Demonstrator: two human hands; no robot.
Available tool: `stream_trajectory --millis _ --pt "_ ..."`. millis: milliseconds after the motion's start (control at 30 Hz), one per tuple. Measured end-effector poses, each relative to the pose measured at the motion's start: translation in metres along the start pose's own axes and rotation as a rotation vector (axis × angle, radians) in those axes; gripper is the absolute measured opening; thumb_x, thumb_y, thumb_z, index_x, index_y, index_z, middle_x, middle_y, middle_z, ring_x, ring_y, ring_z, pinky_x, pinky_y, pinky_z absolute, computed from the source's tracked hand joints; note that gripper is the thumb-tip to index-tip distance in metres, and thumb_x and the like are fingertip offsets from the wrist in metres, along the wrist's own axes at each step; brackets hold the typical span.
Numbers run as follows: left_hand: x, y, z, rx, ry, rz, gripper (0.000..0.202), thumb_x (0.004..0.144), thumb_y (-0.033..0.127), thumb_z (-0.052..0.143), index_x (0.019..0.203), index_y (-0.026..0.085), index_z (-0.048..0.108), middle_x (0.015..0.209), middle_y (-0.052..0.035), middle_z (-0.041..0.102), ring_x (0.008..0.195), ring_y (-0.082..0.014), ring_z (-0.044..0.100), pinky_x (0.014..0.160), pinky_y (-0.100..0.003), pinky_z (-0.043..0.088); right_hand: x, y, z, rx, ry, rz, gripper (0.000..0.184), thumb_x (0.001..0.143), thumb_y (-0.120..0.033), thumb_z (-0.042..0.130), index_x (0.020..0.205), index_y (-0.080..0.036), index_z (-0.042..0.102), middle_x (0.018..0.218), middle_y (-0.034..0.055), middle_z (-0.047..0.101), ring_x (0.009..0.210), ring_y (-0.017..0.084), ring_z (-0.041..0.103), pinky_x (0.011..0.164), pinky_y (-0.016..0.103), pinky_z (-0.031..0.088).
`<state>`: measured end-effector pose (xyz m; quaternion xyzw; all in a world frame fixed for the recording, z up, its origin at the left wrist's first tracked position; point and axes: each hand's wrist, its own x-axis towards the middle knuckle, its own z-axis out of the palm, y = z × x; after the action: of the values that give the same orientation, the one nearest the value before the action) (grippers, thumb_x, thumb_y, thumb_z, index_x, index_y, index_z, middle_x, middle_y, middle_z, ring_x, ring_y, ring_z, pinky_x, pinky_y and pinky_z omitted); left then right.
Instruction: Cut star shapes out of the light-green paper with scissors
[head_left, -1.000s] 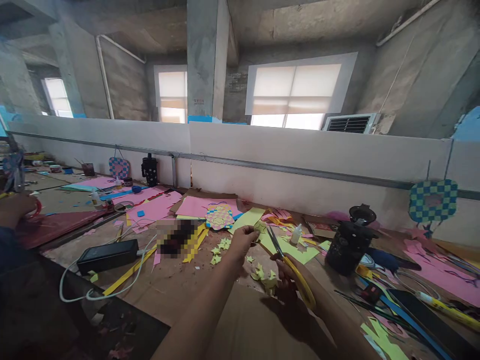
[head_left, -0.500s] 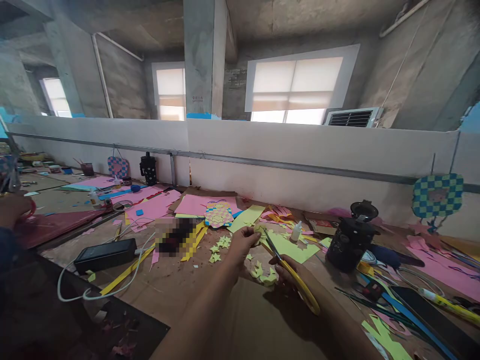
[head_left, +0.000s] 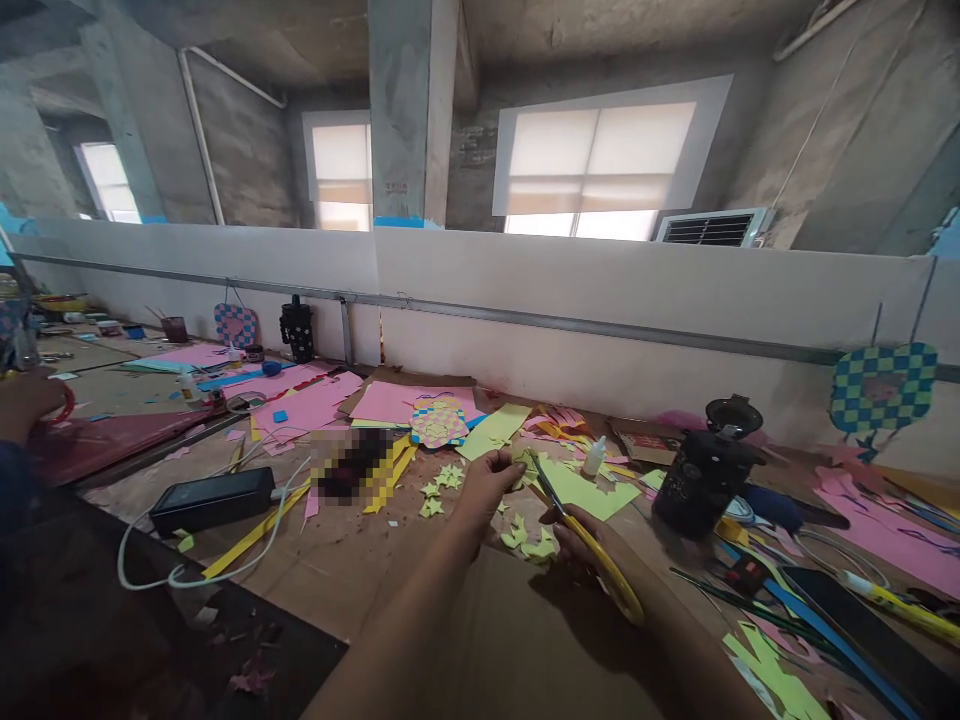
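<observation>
My left hand [head_left: 487, 492] pinches a small piece of yellow-green paper [head_left: 526, 468] between thumb and fingers. Yellow-handled scissors [head_left: 592, 545] are gripped in my right hand [head_left: 581, 535], their blades pointing up and left at the paper's edge. Whether the blades touch the paper I cannot tell. Cut paper stars [head_left: 442, 484] lie left of my left hand. Below the blades are curled yellow-green scraps [head_left: 536, 545]. A larger yellow-green sheet [head_left: 592, 490] rests behind my right hand, with a small white glue bottle [head_left: 595, 458] standing by it.
A black lidded cup [head_left: 701, 480] stands to the right, near a dark phone [head_left: 847, 610]. On the left lie a black power bank [head_left: 214, 498] and its white cable. A checkered paper piece [head_left: 439, 422] sits at the back. Another person's hand [head_left: 37, 400] is at far left.
The view has tilted slightly. Both hands stay nearly in place, with the paper still pinched and the scissors still held beside it.
</observation>
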<state>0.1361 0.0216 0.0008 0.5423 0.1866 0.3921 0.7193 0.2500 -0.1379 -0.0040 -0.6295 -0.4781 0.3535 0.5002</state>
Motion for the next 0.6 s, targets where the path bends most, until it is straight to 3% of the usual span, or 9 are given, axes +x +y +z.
stream_trajectory --millis 200,333,467,600 --pt "0.003 -0.005 -0.003 0.011 -0.003 -0.01 0.043 0.052 0.047 0.086 0.068 0.017 0.061 0.062 0.0038 0.051 0.056 -0.0094 0.043 0.058 -0.025 0.035 0.003 0.004 -0.003 0.004 0.008 0.006 0.033 0.086 -0.05 0.068 0.097 -0.018 0.065 0.063 -0.007 0.058 0.044 0.008 0.047 0.044 0.021 0.039" --pt "0.001 -0.005 -0.001 0.01 -0.008 -0.013 0.043 0.052 0.048 0.086 0.069 0.017 0.061 0.064 0.003 0.052 0.057 -0.0098 0.043 0.058 -0.025 0.034 -0.002 0.008 0.007 0.042 0.079 0.0 0.035 0.08 -0.056 0.071 0.094 -0.025 0.066 0.065 -0.0045 0.059 0.048 0.013 0.052 0.045 0.025 0.041" --pt "-0.001 -0.004 0.0 0.007 -0.009 -0.013 0.041 0.053 0.047 0.085 0.068 0.017 0.062 0.065 0.0027 0.053 0.058 -0.0102 0.045 0.059 -0.025 0.035 -0.007 0.012 0.017 0.083 0.149 -0.021 0.034 0.083 -0.059 0.066 0.101 -0.029 0.064 0.071 -0.0025 0.06 0.057 0.017 0.056 0.051 0.028 0.045" --pt "-0.002 -0.004 -0.001 0.008 0.003 -0.014 0.04 0.055 0.045 0.085 0.066 0.017 0.06 0.064 0.003 0.052 0.059 -0.0104 0.046 0.061 -0.026 0.037 -0.001 0.014 0.012 0.096 0.117 0.005 0.035 0.079 -0.058 0.07 0.094 -0.027 0.066 0.062 -0.0042 0.056 0.049 0.016 0.052 0.045 0.026 0.04"
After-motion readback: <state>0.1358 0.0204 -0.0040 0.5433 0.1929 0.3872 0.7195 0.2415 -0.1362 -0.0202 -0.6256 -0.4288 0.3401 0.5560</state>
